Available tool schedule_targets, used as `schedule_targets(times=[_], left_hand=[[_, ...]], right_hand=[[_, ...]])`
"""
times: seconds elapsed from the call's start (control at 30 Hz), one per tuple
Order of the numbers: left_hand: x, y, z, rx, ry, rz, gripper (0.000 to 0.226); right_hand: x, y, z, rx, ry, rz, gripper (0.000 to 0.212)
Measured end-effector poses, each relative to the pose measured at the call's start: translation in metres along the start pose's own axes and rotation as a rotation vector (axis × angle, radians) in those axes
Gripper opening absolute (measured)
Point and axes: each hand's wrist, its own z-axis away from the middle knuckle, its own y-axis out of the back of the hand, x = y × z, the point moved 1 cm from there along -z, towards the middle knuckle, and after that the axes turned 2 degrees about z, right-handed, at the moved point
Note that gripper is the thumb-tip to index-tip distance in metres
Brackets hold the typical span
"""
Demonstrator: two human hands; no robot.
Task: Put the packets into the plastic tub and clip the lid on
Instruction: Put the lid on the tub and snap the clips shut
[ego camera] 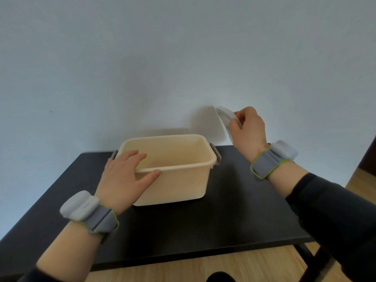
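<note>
light: soft, even | shadows: faint on wall [205,123] | edges: wide-angle bowing | focus: slightly soft

Head-worn wide view, facing forward and down, close over table [223,220]

The tub [173,171] stands on the table [223,216], with the lid [225,119] raised behind its right end.

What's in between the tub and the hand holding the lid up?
Nothing. In the head view, only bare black table and wall separate the tub from the right hand holding the lid.
</note>
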Motion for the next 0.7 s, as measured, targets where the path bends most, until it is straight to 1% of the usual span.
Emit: schedule_targets(times=[0.1, 0.2, 0.27, 0.5, 0.63, 0.7], left_hand=[[-0.001, 0.001, -0.002, 0.002, -0.003, -0.004, 0.067], [-0.001, 0.001, -0.002, 0.004, -0.002, 0.005, 0.069], [-0.001, 0.001, -0.002, 0.007, -0.002, 0.002, 0.070], [-0.002, 0.001, -0.002, 0.017, -0.015, 0.018, 0.071], [-0.004, 0.003, -0.003, 0.014, -0.019, 0.044, 0.073], [-0.005, 0.004, -0.004, 0.017, -0.019, 0.047, 0.073]], right_hand=[[-0.011, 0.002, -0.006, 0.020, 0.056, -0.047, 0.008], [-0.021, 0.002, -0.011, 0.028, 0.111, -0.091, 0.004], [-0.027, 0.002, -0.014, 0.032, 0.125, -0.136, 0.001], [-0.044, -0.002, -0.029, 0.063, 0.126, -0.253, 0.007], [-0.053, -0.002, -0.035, 0.085, 0.115, -0.310, 0.022], [-0.057, -0.003, -0.038, 0.117, 0.108, -0.340, 0.024]])
